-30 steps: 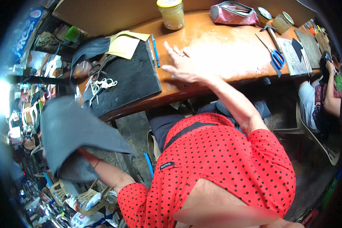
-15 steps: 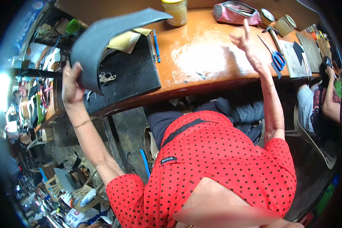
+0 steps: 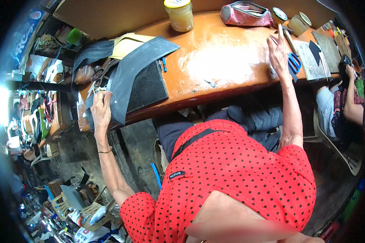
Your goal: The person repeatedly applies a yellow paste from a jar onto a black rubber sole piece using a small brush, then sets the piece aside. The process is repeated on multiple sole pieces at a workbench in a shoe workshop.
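Observation:
At the left of the orange table, my left hand (image 3: 101,108) is closed beside the edge of a curved dark grey sheet (image 3: 144,60). Whether its fingers pinch that edge or something else is hidden. The sheet lies slanted across a black board (image 3: 150,87) and partly over a yellow sheet (image 3: 130,45). Dark-handled scissors (image 3: 98,75) and a pale cord show close to that hand. Over the right side of the table, my right hand (image 3: 278,56) has its fingers stretched, the index finger pointing away. Nearest to it are blue-handled scissors (image 3: 294,63), their blades hidden behind it.
A yellow-lidded jar (image 3: 179,16) and an unzipped pink pouch (image 3: 246,14) stand at the back. Near the right hand are a hammer (image 3: 291,42) and a glass jar (image 3: 299,24). A blue pen (image 3: 164,65) lies by the board. Another person's arm (image 3: 352,91) shows at right.
The grey sheet was raised in my left hand and now rests lower, over the board and pen. My left hand moved right and down; my right hand moved slightly right.

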The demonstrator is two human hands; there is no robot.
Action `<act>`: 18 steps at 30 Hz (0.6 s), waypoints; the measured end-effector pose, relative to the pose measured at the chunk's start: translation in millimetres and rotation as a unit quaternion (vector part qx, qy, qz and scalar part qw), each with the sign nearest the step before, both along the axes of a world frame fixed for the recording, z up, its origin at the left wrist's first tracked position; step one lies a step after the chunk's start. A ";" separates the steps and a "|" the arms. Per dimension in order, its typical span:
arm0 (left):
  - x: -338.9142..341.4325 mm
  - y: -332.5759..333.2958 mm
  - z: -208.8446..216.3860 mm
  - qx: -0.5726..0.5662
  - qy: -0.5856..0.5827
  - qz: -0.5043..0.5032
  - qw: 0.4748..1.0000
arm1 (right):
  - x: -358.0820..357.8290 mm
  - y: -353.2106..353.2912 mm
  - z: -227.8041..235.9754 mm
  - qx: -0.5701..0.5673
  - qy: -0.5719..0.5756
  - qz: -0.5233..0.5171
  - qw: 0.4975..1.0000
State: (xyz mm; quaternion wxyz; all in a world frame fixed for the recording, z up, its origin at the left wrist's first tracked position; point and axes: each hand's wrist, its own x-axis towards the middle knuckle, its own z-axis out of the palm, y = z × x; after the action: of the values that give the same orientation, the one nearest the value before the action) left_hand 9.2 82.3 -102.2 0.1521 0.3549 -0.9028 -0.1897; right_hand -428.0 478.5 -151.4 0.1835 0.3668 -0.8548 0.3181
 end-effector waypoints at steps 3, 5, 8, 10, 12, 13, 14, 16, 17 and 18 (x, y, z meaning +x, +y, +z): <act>-13.2 23.6 1.8 -0.204 -0.025 0.075 0.976 | -1.2 21.7 -26.4 0.052 0.083 -0.051 0.994; -26.3 48.8 2.9 -0.283 -0.007 0.004 0.959 | 2.1 26.5 -36.9 -0.010 0.057 -0.046 0.997; -60.7 112.5 -17.4 -0.198 -0.098 -0.277 0.935 | 8.2 24.6 -41.9 0.027 0.102 -0.040 0.994; -93.6 145.5 -35.0 -0.134 -0.161 -0.373 0.904 | 8.5 23.0 -38.0 0.010 0.083 -0.020 0.996; -124.7 154.4 -46.5 -0.112 -0.109 -0.402 0.902 | 8.1 22.7 -33.8 -0.005 0.078 -0.026 0.997; -139.4 153.7 -50.2 -0.120 -0.107 -0.407 0.899 | 8.4 23.0 -32.5 0.007 0.082 -0.018 0.996; -152.5 151.9 -53.3 -0.122 -0.111 -0.414 0.895 | 8.0 23.1 -31.5 0.012 0.085 -0.012 0.996; -179.4 147.2 -58.5 -0.102 -0.108 -0.434 0.889 | 8.8 23.5 -31.8 0.029 0.092 -0.007 0.995; -194.5 143.6 -60.7 -0.101 -0.118 -0.441 0.884 | 9.3 23.6 -32.1 0.038 0.098 -0.009 0.994; -211.7 140.0 -63.1 -0.102 -0.120 -0.448 0.880 | 10.1 23.8 -32.5 0.053 0.092 -0.019 0.994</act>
State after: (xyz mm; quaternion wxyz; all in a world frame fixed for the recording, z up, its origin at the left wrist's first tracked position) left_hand -202.4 222.3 -165.3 -0.0229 -0.0848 -0.9911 -0.1004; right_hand -417.9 502.3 -183.9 0.2477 0.3870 -0.8569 0.2335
